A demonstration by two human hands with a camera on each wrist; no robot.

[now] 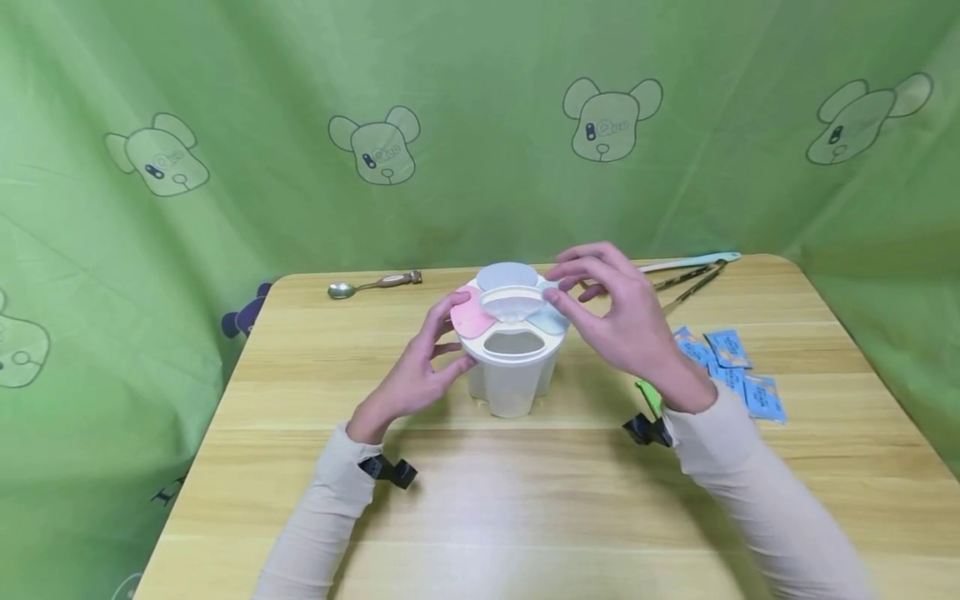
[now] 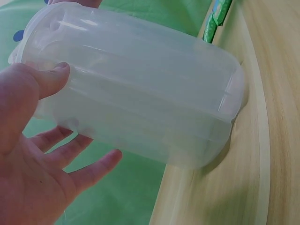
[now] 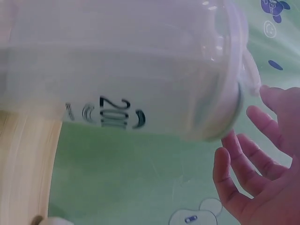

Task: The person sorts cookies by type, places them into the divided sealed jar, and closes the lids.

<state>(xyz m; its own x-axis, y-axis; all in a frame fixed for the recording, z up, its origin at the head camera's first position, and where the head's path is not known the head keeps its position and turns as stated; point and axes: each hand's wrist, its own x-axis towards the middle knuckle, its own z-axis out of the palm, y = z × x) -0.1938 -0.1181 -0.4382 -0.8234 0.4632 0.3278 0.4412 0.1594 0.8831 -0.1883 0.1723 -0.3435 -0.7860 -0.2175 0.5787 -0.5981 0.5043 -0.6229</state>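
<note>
A translucent white plastic canister [image 1: 512,387] with a lobed body stands upright on the table. Its lid [image 1: 517,357] carries a pink flap [image 1: 470,313], a grey-blue flap [image 1: 507,275] and a light blue flap [image 1: 550,318]. At the front one flap [image 1: 513,304] is raised, baring an oval opening [image 1: 513,342]. My left hand [image 1: 416,375] holds the canister near its top, thumb on the wall and fingers around the far side. My right hand [image 1: 615,308] hovers at the lid's right, fingers loosely bent and thumb tip right by the raised flap. Dark printed marks [image 3: 114,112] show on the canister wall.
A metal spoon [image 1: 378,284] with a brown handle lies at the back left. Behind my right hand lie a light blue long-handled thing [image 1: 697,261] and a dark two-armed thing [image 1: 693,287]. Several blue packets [image 1: 765,398] and a green item [image 1: 649,397] lie on the right.
</note>
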